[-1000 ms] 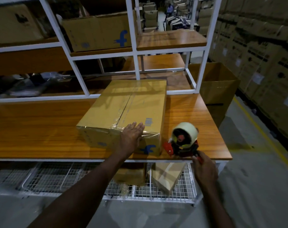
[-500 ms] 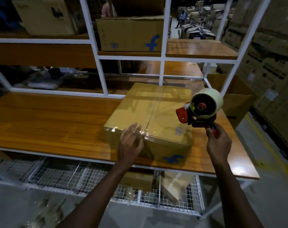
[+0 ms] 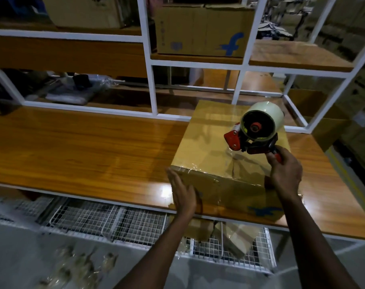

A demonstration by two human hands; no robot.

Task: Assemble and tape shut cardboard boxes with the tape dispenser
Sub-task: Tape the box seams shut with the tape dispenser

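A closed brown cardboard box (image 3: 210, 142) with shiny clear tape over its top and a blue logo on its front sits near the front edge of the wooden table (image 3: 83, 147). My left hand (image 3: 182, 191) lies flat, fingers together, against the box's near left front face. My right hand (image 3: 284, 174) grips the red handle of the tape dispenser (image 3: 254, 132). The dispenser, with its pale roll of tape, hangs just above the right part of the box top, with its red front end pointing left.
A white metal shelf frame (image 3: 153, 84) rises behind the table, carrying another logo box (image 3: 202, 30). Wire baskets (image 3: 106, 220) under the table hold small cardboard pieces. An open carton (image 3: 321, 124) stands right of the table. Stacked cartons line the far right.
My right hand lifted the tape dispenser from the table's front edge up over the box top. My left hand slid from the top edge down onto the front left face.
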